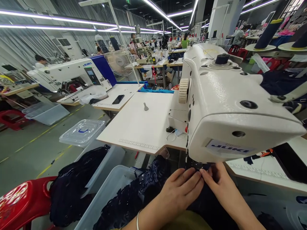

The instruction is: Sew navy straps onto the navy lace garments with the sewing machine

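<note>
A white sewing machine (230, 105) stands right in front of me, its end facing me. Dark navy fabric (200, 163) lies under its head, and more of it hangs down over my lap. My left hand (182, 188) is closed on the fabric's near edge, fingers together and curved over it, thumb hidden. Close beside it, my right hand (220, 183) pinches the same fabric between thumb and fingers. The fingertips of both hands nearly meet just below the machine head. The needle area is hidden behind the head.
A white worktable (141, 124) with a small grey metal piece (145, 107) extends left. Plastic bins (96, 204) of navy garments (127, 198) and a red stool (26, 198) stand lower left. A black phone (291, 163) lies right. Another sewing machine (74, 76) stands beyond.
</note>
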`<state>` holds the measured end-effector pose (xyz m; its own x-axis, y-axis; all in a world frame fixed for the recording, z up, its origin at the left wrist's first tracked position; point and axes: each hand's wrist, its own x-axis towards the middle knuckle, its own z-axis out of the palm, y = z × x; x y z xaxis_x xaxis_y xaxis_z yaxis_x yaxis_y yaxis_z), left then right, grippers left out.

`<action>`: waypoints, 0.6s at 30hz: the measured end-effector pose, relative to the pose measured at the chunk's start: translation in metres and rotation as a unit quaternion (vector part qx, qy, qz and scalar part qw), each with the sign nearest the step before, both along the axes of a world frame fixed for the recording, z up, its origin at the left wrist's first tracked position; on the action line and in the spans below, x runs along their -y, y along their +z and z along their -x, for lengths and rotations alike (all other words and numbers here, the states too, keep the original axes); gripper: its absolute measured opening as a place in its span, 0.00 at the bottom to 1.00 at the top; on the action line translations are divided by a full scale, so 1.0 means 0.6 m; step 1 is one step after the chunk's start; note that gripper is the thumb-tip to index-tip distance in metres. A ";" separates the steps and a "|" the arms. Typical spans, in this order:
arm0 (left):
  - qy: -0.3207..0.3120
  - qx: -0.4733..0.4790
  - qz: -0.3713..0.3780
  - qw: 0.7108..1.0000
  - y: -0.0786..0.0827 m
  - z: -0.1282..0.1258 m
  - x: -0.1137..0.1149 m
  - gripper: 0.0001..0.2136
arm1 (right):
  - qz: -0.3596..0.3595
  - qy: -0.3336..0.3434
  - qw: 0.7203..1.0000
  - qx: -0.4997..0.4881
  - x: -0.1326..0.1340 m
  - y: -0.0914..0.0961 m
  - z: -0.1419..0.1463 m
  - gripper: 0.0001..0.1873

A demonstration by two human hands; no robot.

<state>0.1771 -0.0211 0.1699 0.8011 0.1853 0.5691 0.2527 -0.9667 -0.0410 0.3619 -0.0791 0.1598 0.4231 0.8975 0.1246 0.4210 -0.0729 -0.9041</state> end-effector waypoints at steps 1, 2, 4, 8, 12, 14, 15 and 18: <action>-0.001 -0.023 -0.005 1.000 -0.001 0.001 -0.003 0.16 | 0.020 0.006 0.999 -0.045 -0.001 -0.002 -0.003 0.11; 0.000 -0.036 -0.011 0.999 -0.002 0.001 -0.005 0.16 | 0.037 0.014 0.995 -0.087 -0.002 -0.005 -0.005 0.14; 0.008 -0.041 -0.012 0.999 -0.002 0.001 -0.008 0.18 | 0.048 0.019 0.989 -0.141 -0.002 -0.009 -0.012 0.20; 0.024 -0.036 0.005 0.999 0.002 -0.003 -0.006 0.18 | 0.037 0.009 0.992 -0.120 -0.005 -0.015 -0.033 0.19; 0.056 -0.037 -0.004 0.998 -0.006 -0.016 0.000 0.17 | 0.042 -0.022 0.999 -0.014 -0.020 -0.015 -0.053 0.14; 0.085 -0.015 -0.019 0.996 -0.016 -0.025 0.002 0.14 | 0.031 -0.015 0.999 0.038 -0.031 -0.012 -0.056 0.13; 0.099 -0.002 -0.024 0.995 -0.020 -0.029 0.002 0.14 | 0.021 -0.009 0.998 0.063 -0.037 -0.010 -0.057 0.12; 0.123 0.022 -0.026 0.992 -0.026 -0.038 0.003 0.13 | -0.013 0.004 0.994 0.108 -0.052 -0.008 -0.059 0.12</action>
